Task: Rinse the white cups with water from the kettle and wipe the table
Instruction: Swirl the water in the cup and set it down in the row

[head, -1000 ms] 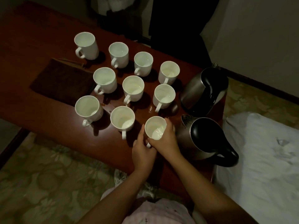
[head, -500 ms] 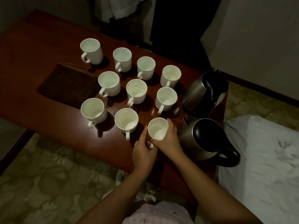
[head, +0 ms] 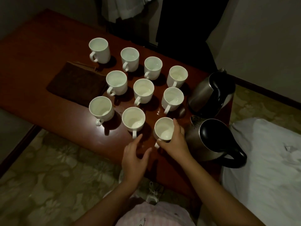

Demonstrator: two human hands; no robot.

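While right hand (head: 175, 142) grips the cup (head: 163, 129), left hand (head: 133, 159) has let go.

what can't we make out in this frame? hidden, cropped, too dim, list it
Head view, the only one:
- Near kettle: contents hidden; its black lid covers the top.
- Far kettle: lid state and water level unreadable, too dark.
- Nearest cup: right wall hidden by the right hand, whose fingers wrap it.
- Cups' water levels: white interiors, dim light, cannot tell.
- Brown cloth: texture lost in shadow.
- Left hand: table contact unclear.
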